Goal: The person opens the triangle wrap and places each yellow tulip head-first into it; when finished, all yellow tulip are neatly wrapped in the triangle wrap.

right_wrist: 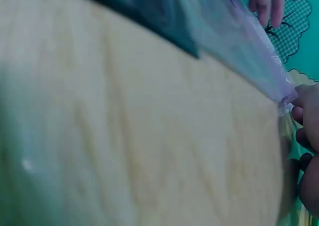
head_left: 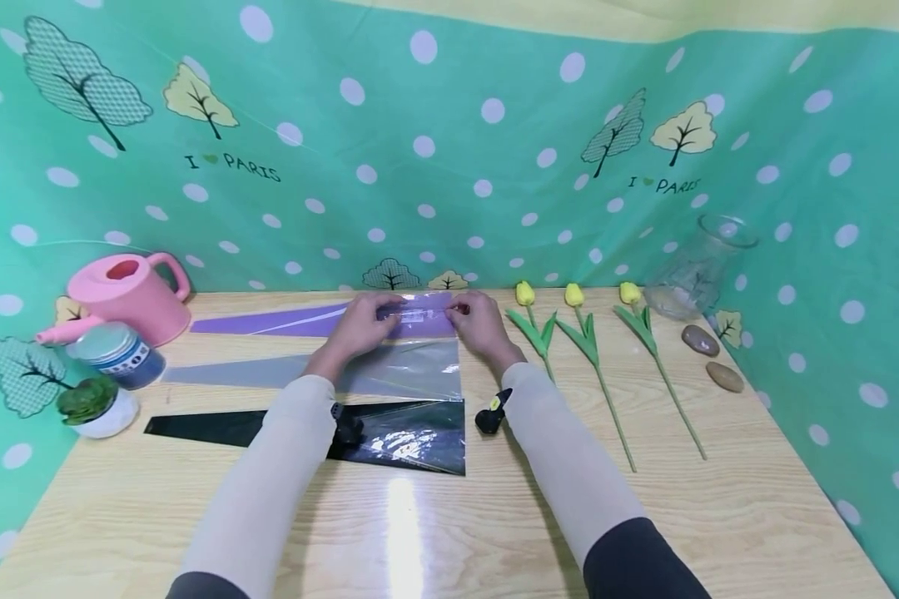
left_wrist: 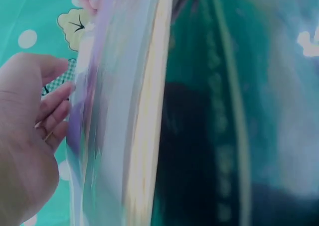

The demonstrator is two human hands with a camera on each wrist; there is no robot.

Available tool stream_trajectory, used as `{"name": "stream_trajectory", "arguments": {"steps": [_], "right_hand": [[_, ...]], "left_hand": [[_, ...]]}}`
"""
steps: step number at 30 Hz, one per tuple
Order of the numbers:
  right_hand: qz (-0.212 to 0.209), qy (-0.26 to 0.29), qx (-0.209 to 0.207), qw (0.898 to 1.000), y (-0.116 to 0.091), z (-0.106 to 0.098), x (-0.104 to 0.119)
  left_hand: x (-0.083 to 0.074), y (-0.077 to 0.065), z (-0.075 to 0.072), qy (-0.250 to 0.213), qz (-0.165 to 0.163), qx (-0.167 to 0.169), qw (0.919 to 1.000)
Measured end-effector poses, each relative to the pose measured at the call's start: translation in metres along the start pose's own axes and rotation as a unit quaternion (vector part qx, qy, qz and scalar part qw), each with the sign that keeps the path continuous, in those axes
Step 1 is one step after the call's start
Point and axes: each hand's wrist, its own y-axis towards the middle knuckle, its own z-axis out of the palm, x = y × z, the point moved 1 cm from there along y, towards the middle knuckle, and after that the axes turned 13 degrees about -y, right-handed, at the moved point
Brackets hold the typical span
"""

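Observation:
Three tapered plastic flower sleeves lie in rows with their wide ends to the right. The purple sleeve (head_left: 292,323) is at the back, a grey sleeve (head_left: 412,372) in the middle and a black sleeve (head_left: 419,441) in front. Over the purple sleeve, near its label, my left hand (head_left: 361,323) has its fingers loosely bent; in the left wrist view they are apart, with the fingertips close at the plastic. With thumb and fingers, my right hand (head_left: 483,324) pinches the purple sleeve's right edge, as the right wrist view also shows at the corner (right_wrist: 288,94).
At left stand a pink watering can (head_left: 138,299), a blue lidded jar (head_left: 123,356) and a potted succulent (head_left: 99,408). Yellow tulips (head_left: 586,339) lie to the right. Farther right are a glass vase (head_left: 685,274) and two stones (head_left: 723,377). A green curtain (head_left: 419,208) hangs behind the table.

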Motion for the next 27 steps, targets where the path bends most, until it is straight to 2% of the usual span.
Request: {"name": "stream_trajectory", "arguments": {"steps": [5, 12, 16, 21, 27], "right_hand": [[0.005, 0.042, 0.002, 0.999, 0.002, -0.005, 0.005], [-0.014, 0.051, -0.019, 0.998, 0.006, -0.013, 0.012], [-0.005, 0.067, -0.007, 0.998, -0.001, -0.022, 0.018], [0.020, 0.097, -0.012, 0.995, -0.021, -0.052, 0.017], [0.022, 0.080, -0.072, 0.994, -0.065, -0.094, -0.011]], "left_hand": [[0.001, 0.004, 0.003, -0.016, -0.006, -0.006, 0.9998], [0.006, 0.006, 0.007, -0.048, -0.054, -0.040, 0.9966], [0.009, 0.005, 0.008, -0.068, -0.068, -0.053, 0.9940], [0.011, 0.002, 0.008, -0.106, -0.078, -0.071, 0.9887], [0.013, 0.000, 0.008, -0.129, -0.075, -0.091, 0.9846]]}}
